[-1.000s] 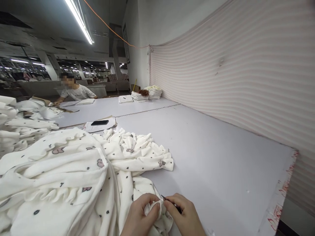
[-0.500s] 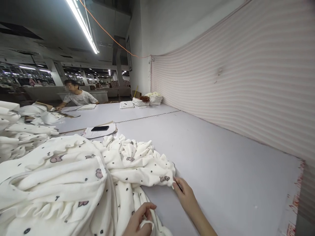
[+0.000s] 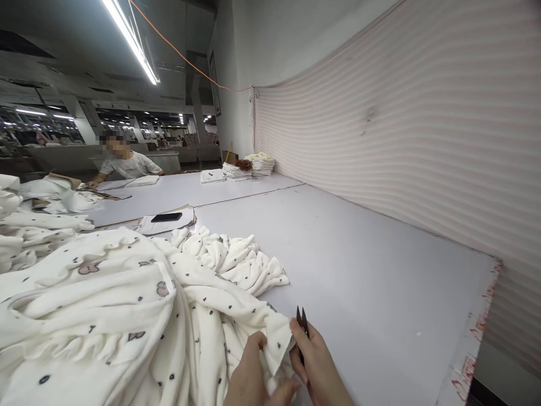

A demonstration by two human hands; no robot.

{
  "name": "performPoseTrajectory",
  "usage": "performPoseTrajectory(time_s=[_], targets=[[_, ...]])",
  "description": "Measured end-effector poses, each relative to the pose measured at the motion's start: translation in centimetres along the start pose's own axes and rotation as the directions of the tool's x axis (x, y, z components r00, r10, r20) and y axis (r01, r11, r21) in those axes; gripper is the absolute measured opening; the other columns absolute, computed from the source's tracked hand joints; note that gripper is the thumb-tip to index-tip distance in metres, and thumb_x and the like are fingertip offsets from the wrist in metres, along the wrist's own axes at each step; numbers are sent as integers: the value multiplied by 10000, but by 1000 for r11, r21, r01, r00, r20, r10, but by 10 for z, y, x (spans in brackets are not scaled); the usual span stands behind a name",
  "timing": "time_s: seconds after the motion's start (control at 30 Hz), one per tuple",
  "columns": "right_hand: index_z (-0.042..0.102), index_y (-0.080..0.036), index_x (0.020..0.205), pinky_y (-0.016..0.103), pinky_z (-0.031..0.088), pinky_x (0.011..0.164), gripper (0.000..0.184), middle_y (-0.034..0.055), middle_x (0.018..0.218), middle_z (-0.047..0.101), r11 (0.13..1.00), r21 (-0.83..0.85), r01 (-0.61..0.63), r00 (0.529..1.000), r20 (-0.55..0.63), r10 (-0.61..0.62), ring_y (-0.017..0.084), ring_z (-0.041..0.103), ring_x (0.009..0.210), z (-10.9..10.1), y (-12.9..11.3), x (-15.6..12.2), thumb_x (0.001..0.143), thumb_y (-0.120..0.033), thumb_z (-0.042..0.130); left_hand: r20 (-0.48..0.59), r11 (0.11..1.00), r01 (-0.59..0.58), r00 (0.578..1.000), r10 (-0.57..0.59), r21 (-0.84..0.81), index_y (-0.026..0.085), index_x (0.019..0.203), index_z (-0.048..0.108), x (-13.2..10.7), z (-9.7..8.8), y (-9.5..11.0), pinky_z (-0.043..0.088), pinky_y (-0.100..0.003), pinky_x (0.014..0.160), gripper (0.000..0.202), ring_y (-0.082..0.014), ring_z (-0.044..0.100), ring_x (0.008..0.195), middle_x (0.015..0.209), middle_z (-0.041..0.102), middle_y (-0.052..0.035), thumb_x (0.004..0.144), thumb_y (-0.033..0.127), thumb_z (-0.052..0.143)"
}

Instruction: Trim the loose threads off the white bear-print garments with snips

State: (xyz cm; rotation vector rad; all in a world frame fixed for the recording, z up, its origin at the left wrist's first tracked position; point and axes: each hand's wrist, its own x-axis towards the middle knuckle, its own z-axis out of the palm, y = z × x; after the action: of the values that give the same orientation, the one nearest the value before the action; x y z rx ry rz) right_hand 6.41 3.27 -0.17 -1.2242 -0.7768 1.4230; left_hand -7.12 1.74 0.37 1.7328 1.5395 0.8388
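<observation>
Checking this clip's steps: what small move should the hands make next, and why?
Likely tip the snips down to the fabric corner and look for a loose thread to clip. The right hand holds the snips, blades up, right beside the corner that the left hand pinches. No thread shows clearly.

Two hands (image 3: 253, 375) (image 3: 316, 363); one snips (image 3: 302, 319); one spotted heap (image 3: 105, 304); one phone (image 3: 166, 217).
</observation>
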Motion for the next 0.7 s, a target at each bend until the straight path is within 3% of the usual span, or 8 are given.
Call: performPoseTrajectory(time_s=[0.1,0.2,0.3,0.4,0.5,0.63,0.7], targets=[[481,-206,728,181,175,351,463,-125,410,324,990,-120,79,993,-82,-89,45,228,338,-5,1,-4,794,-661,532,-13,992,-120,993,120,28,223,919,493,-4,-5,-3,418,-253,584,166,-171,541,588,716,581,16,760,262,460],[499,-211,746,193,382,496,353,-59,591,475,884,-393,252,940,-119,-321,102,456,528,-14,-8,-10,840,-549,542,-42,969,-246,968,246,-5,229,851,544,-4,-12,-7,422,-240,612,128,-164,563,639,738,609,9,796,245,430],[537,-228,825,224,460,635,204,-11,783,571,659,-668,345,887,2,-463,152,570,713,-21,-18,-23,867,-427,546,-74,967,-254,965,251,-37,225,809,566,-5,-17,-8,425,-230,631,118,-159,577,663,735,620,10,827,286,466],[590,-270,1018,232,491,599,224,31,970,599,448,-792,414,807,91,-583,173,630,756,-27,-16,-42,870,-427,529,-91,968,-248,966,243,-45,224,801,569,-6,-18,-6,422,-226,620,128,-152,566,646,722,617,16,840,315,489],[593,-295,1109,236,492,541,274,35,947,643,236,-835,497,705,230,-671,173,651,684,-31,-10,-55,908,-435,471,-90,963,-265,961,260,-47,222,797,572,-6,-20,-4,431,-227,635,160,-153,576,659,723,614,15,862,336,480],[585,-240,1155,251,491,595,266,49,963,709,-61,-819,571,550,437,-712,184,679,729,-28,-8,-58,916,-326,506,-50,961,-277,960,276,-20,217,785,570,-7,-24,-2,440,-219,628,174,-151,590,662,717,614,12,876,340,488],[587,-217,1160,250,485,608,263,53,970,719,-118,-792,599,504,487,-713,182,687,757,-23,-10,-56,914,-272,510,-43,958,-287,957,286,-15,215,781,571,-7,-25,-3,439,-214,625,161,-148,590,664,714,613,13,871,325,496]])
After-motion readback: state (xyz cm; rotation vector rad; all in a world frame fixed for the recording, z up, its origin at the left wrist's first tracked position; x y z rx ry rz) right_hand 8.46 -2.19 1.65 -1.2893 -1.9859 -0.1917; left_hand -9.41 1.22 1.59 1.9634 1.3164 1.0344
